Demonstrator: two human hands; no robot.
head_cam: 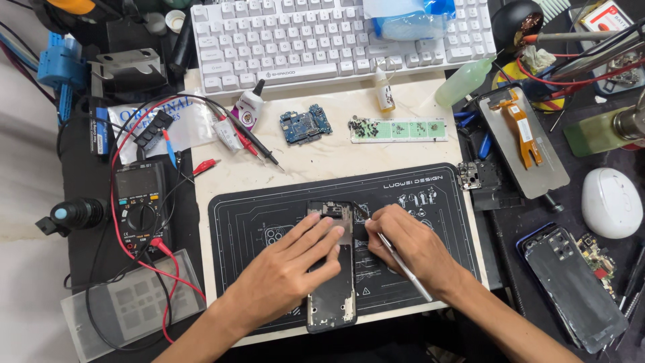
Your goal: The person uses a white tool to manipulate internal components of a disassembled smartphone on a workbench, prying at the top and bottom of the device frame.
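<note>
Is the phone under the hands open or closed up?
Open. The phone lies flat on the black mat with no cover, its bare insides showing near the top.

Matt black rubbery mat (269, 195) on a smooth pale bench (322, 158); the opened phone frame (332, 296) looks dark, scuffed metal; slim tool (406, 262) is shiny metal; keyboard (302, 40) glossy white plastic

mat (403, 195): on tabletop (322, 161), front centre
phone frame (332, 289): on mat, under both hands
left hand (285, 272): flat on frame
right hand (406, 245): just right of frame, w/ tool (403, 265)
circuit board (306, 124): behind mat
keyboard (336, 37): behind board, far edge
multimeter (140, 205): left of mat
mouse (610, 202): far right
</note>
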